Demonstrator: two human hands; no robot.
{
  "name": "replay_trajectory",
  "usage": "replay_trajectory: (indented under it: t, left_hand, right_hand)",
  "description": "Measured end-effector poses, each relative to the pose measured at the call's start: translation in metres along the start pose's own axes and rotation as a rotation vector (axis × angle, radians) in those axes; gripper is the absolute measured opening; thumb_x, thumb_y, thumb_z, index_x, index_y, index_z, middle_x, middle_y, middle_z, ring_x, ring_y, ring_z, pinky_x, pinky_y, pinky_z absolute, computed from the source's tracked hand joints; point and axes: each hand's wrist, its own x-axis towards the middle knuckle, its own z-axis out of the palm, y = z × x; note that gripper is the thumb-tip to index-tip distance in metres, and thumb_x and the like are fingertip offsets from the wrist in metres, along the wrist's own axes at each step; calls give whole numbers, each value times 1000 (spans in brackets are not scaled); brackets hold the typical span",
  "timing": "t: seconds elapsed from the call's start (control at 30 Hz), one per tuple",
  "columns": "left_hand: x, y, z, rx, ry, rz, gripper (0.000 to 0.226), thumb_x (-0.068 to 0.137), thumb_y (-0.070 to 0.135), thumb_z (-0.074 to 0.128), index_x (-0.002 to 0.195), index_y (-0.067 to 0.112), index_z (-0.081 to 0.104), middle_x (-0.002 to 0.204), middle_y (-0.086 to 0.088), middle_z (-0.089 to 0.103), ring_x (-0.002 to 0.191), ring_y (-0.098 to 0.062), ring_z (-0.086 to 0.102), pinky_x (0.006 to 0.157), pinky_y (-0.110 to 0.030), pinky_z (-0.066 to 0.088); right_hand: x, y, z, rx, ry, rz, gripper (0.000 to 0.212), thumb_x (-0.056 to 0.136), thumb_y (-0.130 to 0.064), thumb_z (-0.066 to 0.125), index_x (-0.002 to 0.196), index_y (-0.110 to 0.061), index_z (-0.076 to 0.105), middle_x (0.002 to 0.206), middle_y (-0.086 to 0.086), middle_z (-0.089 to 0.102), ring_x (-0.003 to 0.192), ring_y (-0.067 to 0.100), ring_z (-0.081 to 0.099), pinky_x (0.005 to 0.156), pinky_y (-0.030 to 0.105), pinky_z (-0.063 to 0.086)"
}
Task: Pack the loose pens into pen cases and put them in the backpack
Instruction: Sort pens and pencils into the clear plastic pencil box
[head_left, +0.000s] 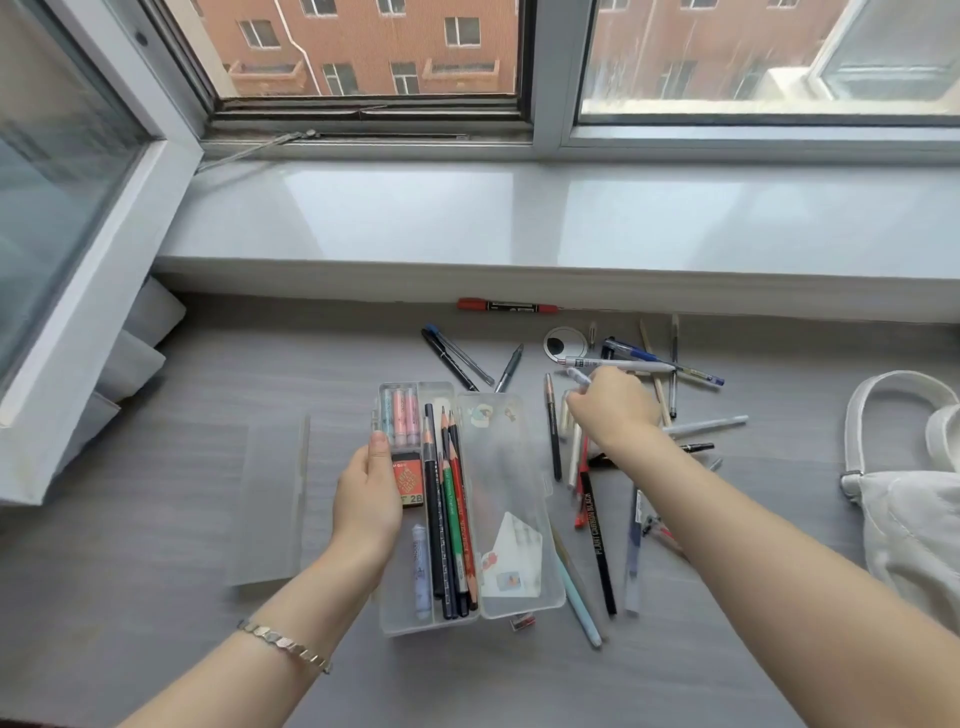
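A person at a grey wood-grain desk (156, 597) beneath a window works with both hands among scattered stationery. The left hand (366, 499) grips the left rim of an open clear plastic pen case (511, 457), thumb laid on the edge and fingers curled round the side. The case lies at the middle of the desk with its lid folded out to the right.

Its tray holds three pastel tubes (400, 415), two pink and one blue-green, one orange lead box marked 2B (408, 480), one pale lilac tube (422, 571) and a bundle of pencils (449, 519), one of them green and one red.

The right hand (615, 410) hangs over the pile of loose pens (675, 395) right of the case, fingers curled tight round a pale lilac-white pen (579, 375) whose end pokes out above the knuckles. Three more pens (457, 358) lie apart behind the case, and one red marker (506, 305) sits against the sill. One long black pencil (597, 545) and one pale blue pen (576, 597) lie just beside the lid.

A second, frosted flat pen case (272, 499) rests left of the first. One white fabric backpack (904, 525) sits at the desk's right edge, well apart from the open case.
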Motion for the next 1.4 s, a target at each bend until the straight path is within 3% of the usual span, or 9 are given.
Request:
replay_trajectory:
  t: [0.2, 0.47, 0.7, 0.83, 0.9, 0.97, 1.03, 1.2, 1.4]
  left_hand:
    - [3, 7, -4, -51, -1, -39, 45, 102, 33, 24, 123, 8, 54, 112, 7, 54, 103, -10, 46, 85, -22, 30]
    - [10, 7, -7, -54, -12, -60, 41, 102, 33, 24, 114, 11, 56, 90, 8, 59, 74, 2, 47, 63, -14, 35]
    - [14, 5, -10, -51, -5, -72, 40, 102, 31, 25, 116, 11, 56, 95, 5, 58, 72, 3, 46, 63, -14, 34]
    - [13, 4, -8, -111, -10, -118, 39, 102, 34, 24, 110, 12, 55, 84, 10, 57, 73, 1, 49, 60, -13, 34]
    - [14, 0, -5, -160, -3, -161, 44, 101, 38, 25, 115, 8, 54, 96, 1, 62, 84, -10, 54, 70, -21, 38]
    - [13, -2, 1, -261, 1, -222, 47, 99, 44, 28, 117, 8, 52, 106, -6, 63, 93, -18, 58, 81, -33, 48]
    - [12, -4, 8, -375, 5, -272, 50, 97, 47, 31, 117, 7, 51, 108, -17, 66, 98, -31, 63, 90, -51, 50]
    - [2, 2, 16, -437, -21, -306, 49, 99, 45, 29, 119, 5, 48, 103, -20, 66, 95, -35, 64, 85, -50, 53]
    - [-10, 3, 14, -444, -12, -274, 41, 98, 44, 32, 117, 9, 44, 103, -14, 65, 96, -28, 63, 87, -47, 52]
  right_hand:
    - [15, -11, 25, -239, -17, -28, 20, 88, -5, 45, 102, -5, 60, 101, 11, 66, 91, 28, 62, 67, 28, 42]
    - [16, -31, 40, -136, -31, -74, 41, 95, -39, 39, 103, -5, 61, 108, 14, 65, 100, 31, 62, 78, 31, 45]
    - [14, -38, 44, -115, -137, -78, 23, 94, -26, 44, 94, -8, 57, 96, 12, 62, 98, 31, 62, 76, 31, 45]
    - [3, -43, 18, 152, -130, -117, 32, 89, -26, 47, 62, -12, 40, 78, 10, 57, 76, 29, 55, 67, 29, 38]
    - [-22, -49, -5, 357, -132, -204, 32, 89, -26, 50, 61, -13, 45, 60, 3, 53, 58, 23, 49, 54, 25, 37]
    - [-62, -54, -26, 547, -322, -294, 28, 90, -26, 54, 65, -13, 53, 51, -4, 44, 40, 9, 37, 38, 19, 32]
    - [-102, -56, -32, 555, -434, -360, 25, 89, -29, 56, 71, -12, 58, 50, -7, 41, 36, 3, 33, 37, 16, 30]
    - [-144, -47, -2, 49, -170, -499, 27, 88, -45, 47, 74, -22, 45, 72, -1, 54, 76, 21, 54, 58, 32, 30]
    - [-161, -26, 4, 123, 3, -531, 34, 95, -48, 33, 117, -25, 43, 108, -5, 60, 104, 17, 56, 74, 30, 37]
